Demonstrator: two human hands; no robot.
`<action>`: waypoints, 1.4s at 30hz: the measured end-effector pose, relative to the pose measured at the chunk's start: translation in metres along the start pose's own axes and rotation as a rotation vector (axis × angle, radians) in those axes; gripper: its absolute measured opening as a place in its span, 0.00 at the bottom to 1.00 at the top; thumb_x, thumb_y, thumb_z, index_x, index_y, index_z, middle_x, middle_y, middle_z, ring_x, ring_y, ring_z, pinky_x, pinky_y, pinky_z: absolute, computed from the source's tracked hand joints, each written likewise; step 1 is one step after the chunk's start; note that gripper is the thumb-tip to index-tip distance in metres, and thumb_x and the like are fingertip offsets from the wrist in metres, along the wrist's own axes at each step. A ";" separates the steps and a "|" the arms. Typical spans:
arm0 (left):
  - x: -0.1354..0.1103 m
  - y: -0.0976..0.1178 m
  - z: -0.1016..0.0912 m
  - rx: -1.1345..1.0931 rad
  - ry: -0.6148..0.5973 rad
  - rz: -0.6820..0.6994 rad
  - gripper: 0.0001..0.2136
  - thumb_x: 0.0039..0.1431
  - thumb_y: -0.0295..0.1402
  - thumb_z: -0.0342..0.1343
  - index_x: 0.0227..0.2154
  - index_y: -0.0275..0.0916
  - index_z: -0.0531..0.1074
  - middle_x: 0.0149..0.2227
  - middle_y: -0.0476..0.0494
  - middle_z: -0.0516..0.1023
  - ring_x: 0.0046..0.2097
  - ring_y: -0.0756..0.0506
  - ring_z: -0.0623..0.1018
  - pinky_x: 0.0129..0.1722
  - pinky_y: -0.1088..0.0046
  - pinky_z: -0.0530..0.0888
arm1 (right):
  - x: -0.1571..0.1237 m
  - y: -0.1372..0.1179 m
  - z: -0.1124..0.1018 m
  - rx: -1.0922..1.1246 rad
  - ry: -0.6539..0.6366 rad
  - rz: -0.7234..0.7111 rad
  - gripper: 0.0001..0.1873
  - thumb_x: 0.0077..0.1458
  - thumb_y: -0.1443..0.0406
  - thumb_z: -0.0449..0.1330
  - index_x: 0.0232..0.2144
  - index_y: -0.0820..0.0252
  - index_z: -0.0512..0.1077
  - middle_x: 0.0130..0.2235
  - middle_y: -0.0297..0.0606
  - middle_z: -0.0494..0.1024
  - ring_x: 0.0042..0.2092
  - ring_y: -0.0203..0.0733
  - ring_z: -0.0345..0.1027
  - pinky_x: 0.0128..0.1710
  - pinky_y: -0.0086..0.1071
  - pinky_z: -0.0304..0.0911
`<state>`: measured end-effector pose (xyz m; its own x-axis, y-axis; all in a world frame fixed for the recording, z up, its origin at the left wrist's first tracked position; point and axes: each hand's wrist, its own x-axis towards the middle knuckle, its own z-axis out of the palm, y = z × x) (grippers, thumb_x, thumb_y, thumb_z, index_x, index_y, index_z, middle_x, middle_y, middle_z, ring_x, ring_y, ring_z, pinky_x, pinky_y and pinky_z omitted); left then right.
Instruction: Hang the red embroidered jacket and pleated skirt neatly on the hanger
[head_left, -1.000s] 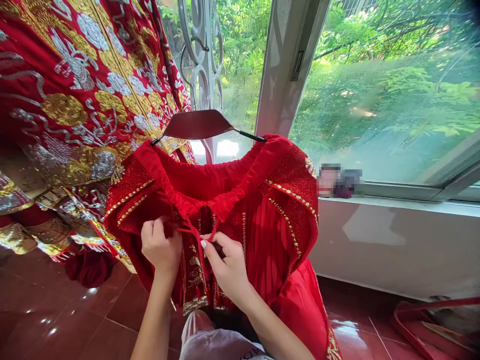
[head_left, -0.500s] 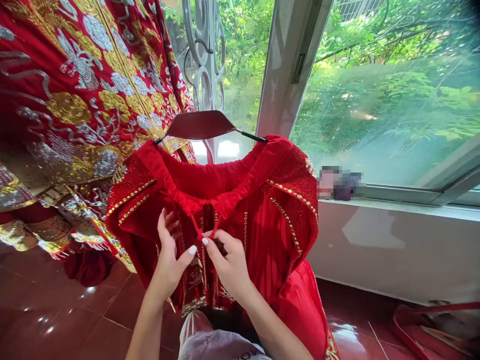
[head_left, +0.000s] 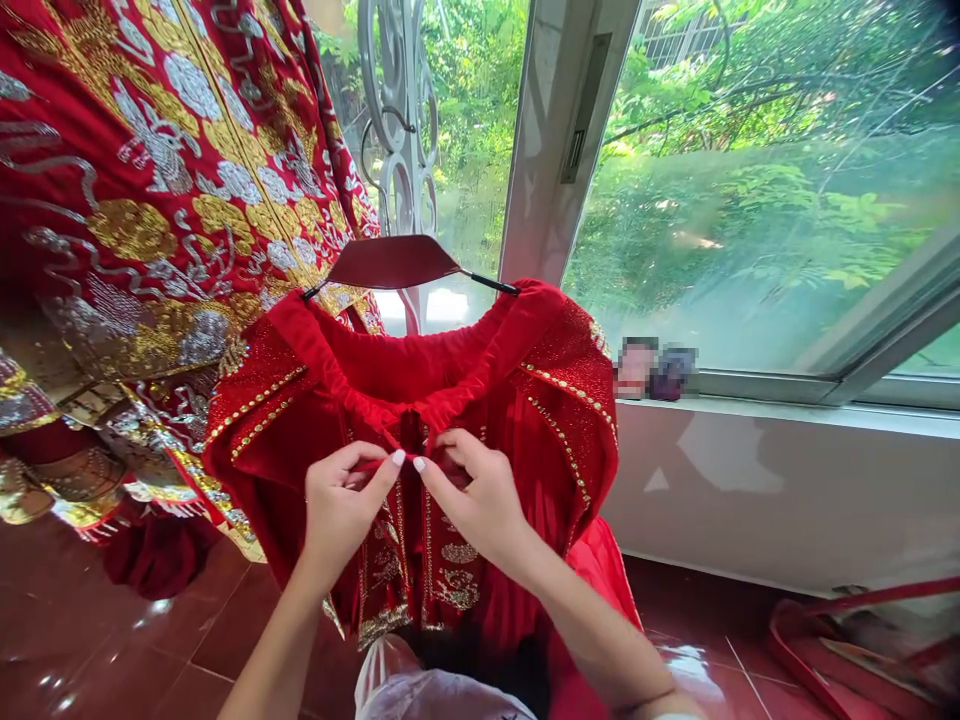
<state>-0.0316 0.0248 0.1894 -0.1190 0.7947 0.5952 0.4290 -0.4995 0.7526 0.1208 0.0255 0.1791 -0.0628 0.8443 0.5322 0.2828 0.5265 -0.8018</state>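
Observation:
A red embroidered garment with beaded gold trim on its shoulders hangs from a dark red hanger. At the front of its gathered neckline, both hands meet on a thin red drawstring. My left hand pinches it between thumb and fingers from the left. Close beside it, my right hand pinches the cord from the right, the thumb tips almost touching. Parts of the cord behind my fingers are hidden.
Another red costume with gold and silver embroidery hangs at the left. Behind the hanger stand a white scrolled metal frame and a window. Small blurred items sit on the sill. A red-framed object lies low at the right.
My left hand has gone from spread fingers to a pinch on the drawstring, moving in beside the right. My right hand keeps its pinch. The view has shifted slightly.

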 end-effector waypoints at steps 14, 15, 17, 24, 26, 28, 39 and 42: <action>0.070 0.015 -0.102 0.367 0.459 0.370 0.05 0.51 0.34 0.64 0.29 0.37 0.79 0.22 0.53 0.76 0.24 0.52 0.71 0.23 0.77 0.67 | 0.080 -0.039 -0.114 -0.676 -0.032 -0.503 0.30 0.61 0.50 0.48 0.13 0.59 0.62 0.15 0.29 0.57 0.20 0.29 0.44 0.22 0.28 0.46; 0.077 0.006 -0.105 0.371 0.461 0.336 0.07 0.51 0.35 0.63 0.28 0.36 0.79 0.21 0.53 0.75 0.23 0.53 0.70 0.22 0.77 0.65 | 0.084 -0.034 -0.119 -0.689 -0.005 -0.498 0.30 0.61 0.49 0.48 0.13 0.59 0.61 0.14 0.29 0.55 0.20 0.30 0.43 0.21 0.28 0.46; 0.089 -0.012 -0.107 0.400 0.425 0.293 0.10 0.52 0.38 0.62 0.26 0.34 0.78 0.19 0.53 0.72 0.21 0.54 0.66 0.21 0.78 0.61 | 0.091 -0.021 -0.124 -0.718 0.045 -0.488 0.31 0.61 0.48 0.47 0.12 0.58 0.58 0.14 0.29 0.54 0.20 0.30 0.42 0.21 0.29 0.46; 0.094 -0.025 -0.083 0.753 0.439 0.425 0.12 0.59 0.38 0.54 0.25 0.37 0.74 0.22 0.48 0.71 0.25 0.50 0.68 0.28 0.73 0.62 | 0.094 -0.009 -0.112 -0.995 0.201 -0.524 0.26 0.61 0.56 0.50 0.14 0.60 0.60 0.15 0.31 0.60 0.20 0.31 0.47 0.22 0.30 0.42; 0.086 -0.017 -0.070 0.875 0.457 0.547 0.09 0.59 0.36 0.53 0.31 0.38 0.76 0.29 0.43 0.75 0.33 0.45 0.72 0.35 0.70 0.64 | 0.087 -0.017 -0.101 -1.125 0.275 -0.545 0.23 0.61 0.58 0.51 0.15 0.60 0.63 0.18 0.34 0.65 0.22 0.33 0.52 0.23 0.31 0.42; 0.079 -0.011 -0.052 0.945 0.475 0.710 0.09 0.57 0.35 0.54 0.38 0.38 0.76 0.34 0.40 0.77 0.38 0.43 0.73 0.40 0.66 0.64 | 0.081 -0.024 -0.088 -1.234 0.321 -0.602 0.17 0.61 0.63 0.51 0.22 0.61 0.69 0.24 0.37 0.70 0.27 0.36 0.56 0.26 0.32 0.44; 0.068 -0.024 0.002 0.864 0.218 0.885 0.14 0.61 0.40 0.54 0.43 0.34 0.71 0.38 0.38 0.76 0.39 0.43 0.75 0.39 0.70 0.68 | 0.080 -0.032 -0.042 -1.246 -0.094 -0.705 0.08 0.57 0.74 0.53 0.34 0.64 0.73 0.38 0.45 0.72 0.41 0.46 0.59 0.33 0.36 0.51; 0.063 -0.022 0.000 0.790 0.068 0.800 0.10 0.65 0.36 0.49 0.43 0.37 0.69 0.37 0.41 0.75 0.38 0.46 0.76 0.36 0.74 0.70 | 0.078 -0.045 -0.042 -1.243 -0.168 -0.677 0.10 0.56 0.76 0.52 0.31 0.64 0.72 0.39 0.46 0.72 0.42 0.47 0.60 0.35 0.36 0.52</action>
<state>-0.0486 0.0856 0.2106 0.4066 0.3116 0.8588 0.8476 -0.4795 -0.2273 0.1432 0.0637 0.2683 -0.6087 0.5171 0.6017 0.7893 0.4719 0.3929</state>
